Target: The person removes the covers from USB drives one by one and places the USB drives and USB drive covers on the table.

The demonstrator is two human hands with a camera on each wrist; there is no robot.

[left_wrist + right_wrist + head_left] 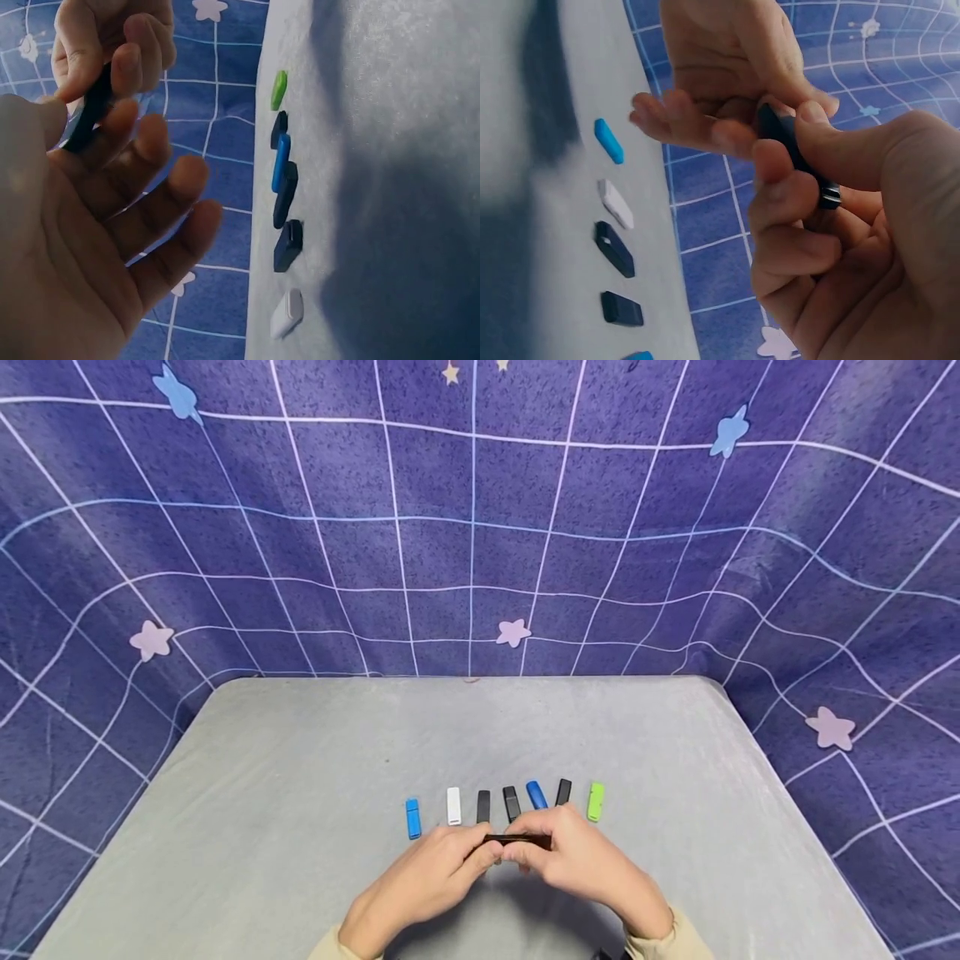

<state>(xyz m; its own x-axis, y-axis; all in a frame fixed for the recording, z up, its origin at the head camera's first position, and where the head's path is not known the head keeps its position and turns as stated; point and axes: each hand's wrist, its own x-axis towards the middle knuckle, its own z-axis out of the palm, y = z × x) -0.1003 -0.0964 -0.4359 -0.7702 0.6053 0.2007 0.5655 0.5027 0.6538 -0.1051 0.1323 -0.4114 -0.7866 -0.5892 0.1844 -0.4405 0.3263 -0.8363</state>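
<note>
Above the front part of the table, a slim black USB stick point(534, 840) is held between both hands. My left hand point(431, 872) pinches one end between thumb and forefinger, while its other fingers point(187, 180) stay loosely spread. At the other end, my right hand point(573, 856) grips the stick with thumb and curled fingers; a shiny end of the stick point(830, 196) shows there in the right wrist view. Behind the hands lie a blue stick point(413, 818), a white one point(453, 806), a dark blue one point(536, 794), a green one point(596, 802) and several black ones point(512, 803), some partly hidden by the hands.
The sticks lie in a loose row on a grey cloth-covered table point(300, 760). A purple-blue curtain point(435, 552) with a grid and stars hangs behind the table and along both sides. Shadows of the hands fall on the cloth near the front.
</note>
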